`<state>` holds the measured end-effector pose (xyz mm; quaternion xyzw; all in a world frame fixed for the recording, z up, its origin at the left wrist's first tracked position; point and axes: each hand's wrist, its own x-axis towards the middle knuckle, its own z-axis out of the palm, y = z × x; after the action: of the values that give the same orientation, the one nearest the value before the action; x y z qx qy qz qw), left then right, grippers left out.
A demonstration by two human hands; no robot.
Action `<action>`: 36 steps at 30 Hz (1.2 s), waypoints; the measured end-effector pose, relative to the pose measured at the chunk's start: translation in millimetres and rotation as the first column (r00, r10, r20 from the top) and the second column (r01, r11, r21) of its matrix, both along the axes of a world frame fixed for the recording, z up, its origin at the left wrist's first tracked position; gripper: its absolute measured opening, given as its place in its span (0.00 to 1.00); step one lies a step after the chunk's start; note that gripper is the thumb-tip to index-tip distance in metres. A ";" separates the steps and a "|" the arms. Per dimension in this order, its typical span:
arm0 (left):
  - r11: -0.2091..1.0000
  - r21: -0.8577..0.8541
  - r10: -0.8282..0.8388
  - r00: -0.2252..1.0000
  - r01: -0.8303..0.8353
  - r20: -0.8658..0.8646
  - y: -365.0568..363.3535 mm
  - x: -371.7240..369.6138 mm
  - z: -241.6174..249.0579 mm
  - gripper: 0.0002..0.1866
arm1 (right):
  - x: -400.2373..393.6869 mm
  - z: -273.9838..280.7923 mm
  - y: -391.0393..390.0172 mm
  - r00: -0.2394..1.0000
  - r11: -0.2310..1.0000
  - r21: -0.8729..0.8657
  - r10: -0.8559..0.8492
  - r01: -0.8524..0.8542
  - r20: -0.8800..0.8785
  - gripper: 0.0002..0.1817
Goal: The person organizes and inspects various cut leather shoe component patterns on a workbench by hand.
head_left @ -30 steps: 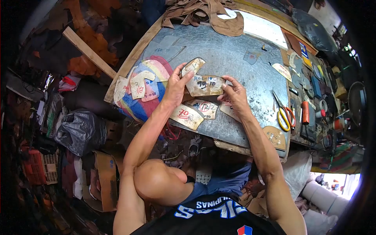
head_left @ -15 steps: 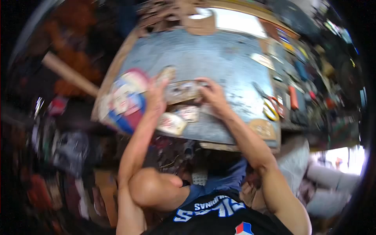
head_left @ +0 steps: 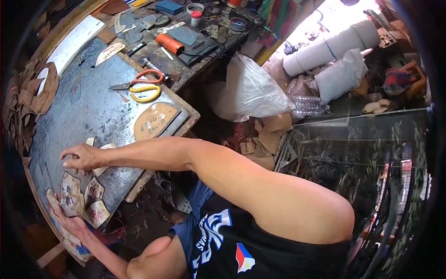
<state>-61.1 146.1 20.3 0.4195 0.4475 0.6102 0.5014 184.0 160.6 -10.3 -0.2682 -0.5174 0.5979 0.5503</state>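
Note:
My left hand (head_left: 72, 224) is at the near left edge of the grey metal-topped work board (head_left: 95, 109). Its fingers are closed around a narrow, curved card pattern piece (head_left: 52, 200). Beside it lies a larger marked card pattern (head_left: 70, 194), with smaller lettered ones, including a dark-edged piece (head_left: 94, 191) and a pale piece with red writing (head_left: 97, 213). Over the board hovers my right hand (head_left: 82, 157), fingers apart and slightly bent, nothing visible in them. Pale card strips (head_left: 103, 168) lie partly hidden under its wrist.
Scissors with orange and yellow handles (head_left: 146, 87) lie near a rounded brown pattern (head_left: 155, 122). Brown leather scraps (head_left: 25, 100) are heaped at the board's far left. A side bench holds an orange thread spool (head_left: 170, 43). A white sack (head_left: 255, 88) stands beyond the board's corner.
The view has swung to the right, bringing the side bench and sacks into sight. My right hand has come away from the pattern pieces that both hands were at.

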 end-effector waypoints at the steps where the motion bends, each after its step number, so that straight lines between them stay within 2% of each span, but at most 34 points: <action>1: 1.000 0.002 -0.005 1.000 0.005 -0.002 -2.4 0.1 0.3 0.26 | 0.4 0.7 0.1 0.999 0.999 -0.020 -0.047 0.047 0.018 0.22; 5: 0.999 -0.030 0.015 1.000 -0.014 0.027 -8.8 0.8 -4.9 0.26 | -0.3 -2.8 3.5 0.989 0.987 -0.059 -0.145 0.146 0.035 0.21; 8: 0.995 -0.092 -0.036 0.999 0.040 0.038 -16.9 6.5 -8.0 0.26 | -4.0 -8.3 6.3 0.981 0.981 -0.051 -0.181 0.185 0.063 0.20; 14: 0.980 -0.182 -0.065 0.990 0.087 0.125 -22.0 10.1 -18.6 0.26 | -3.9 -7.3 3.9 0.978 0.984 -0.063 -0.157 0.167 0.136 0.18; 18: 0.978 -0.176 -0.098 0.991 0.114 0.096 -18.8 5.0 -24.1 0.26 | -2.8 -6.4 1.8 0.973 0.985 -0.045 -0.156 0.166 0.172 0.20; 27: 0.977 -0.188 -0.089 0.995 0.097 0.049 -25.3 25.3 -13.7 0.28 | -1.8 -1.3 0.1 0.933 0.967 0.058 -0.254 0.248 0.255 0.18; 36: 0.963 -0.215 -0.140 0.983 0.162 0.115 -20.9 26.2 -18.1 0.28 | -1.0 0.9 -0.3 0.916 0.963 0.073 -0.268 0.258 0.300 0.19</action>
<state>-34.8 125.2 2.2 0.3626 0.4545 0.5361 0.6120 183.0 160.3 -9.4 -0.4162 -0.5652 0.4614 0.5427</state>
